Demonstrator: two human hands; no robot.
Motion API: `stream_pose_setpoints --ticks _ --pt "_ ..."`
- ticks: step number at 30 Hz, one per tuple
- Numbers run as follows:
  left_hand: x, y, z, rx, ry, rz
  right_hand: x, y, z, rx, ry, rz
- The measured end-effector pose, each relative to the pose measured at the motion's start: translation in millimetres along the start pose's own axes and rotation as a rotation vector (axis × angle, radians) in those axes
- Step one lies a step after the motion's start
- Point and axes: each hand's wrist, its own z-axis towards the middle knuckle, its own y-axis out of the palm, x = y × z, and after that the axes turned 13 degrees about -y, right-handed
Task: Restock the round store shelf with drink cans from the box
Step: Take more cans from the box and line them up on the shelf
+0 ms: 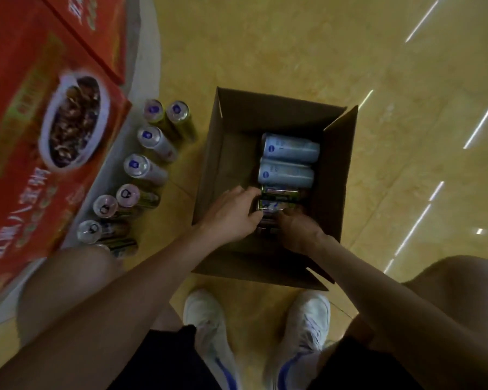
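Note:
An open cardboard box point(333, 175) stands on the floor in front of my feet. Inside it lie two pale blue cans point(290, 149) side by side and, nearer to me, dark green cans point(279, 197). Both hands are down in the box. My left hand point(231, 213) curls its fingers round the end of a green can. My right hand point(296, 229) grips a can at the near side, mostly hiding it. Several cans point(150, 137) stand upright in a curved row along the edge of the round shelf point(148, 52) at the left.
Big red gift boxes point(40, 122) cover the round shelf's base at the left. My knees and white shoes point(206, 319) are close to the box's near flap. Shiny yellow floor point(406, 80) stretches to the right and beyond the box.

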Motion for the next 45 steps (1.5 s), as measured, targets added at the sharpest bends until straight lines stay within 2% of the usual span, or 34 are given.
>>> stream_pose_setpoints --ticks 9,17,25,30,33,38,45 --pt "-15 6 34 -0.039 -0.049 -0.017 17 47 22 -0.010 0.043 -0.057" --pt "-14 8 45 -0.041 -0.051 -0.018 4 59 34 0.020 0.098 -0.249" --pt "-12 2 43 -0.037 -0.057 -0.064 8 62 25 -0.066 0.026 -0.111" --pt "-7 -6 42 -0.039 -0.049 -0.088 5 30 18 -0.083 0.014 -0.059" --pt "-4 -8 42 -0.047 -0.042 -0.094 3 4 10 -0.029 0.012 0.007" --pt "-2 -11 43 -0.061 -0.052 -0.130 2 -32 -6 0.146 0.035 0.250" --pt "4 -11 43 -0.128 0.042 -0.529 -5 -65 -30 0.364 0.015 0.452"
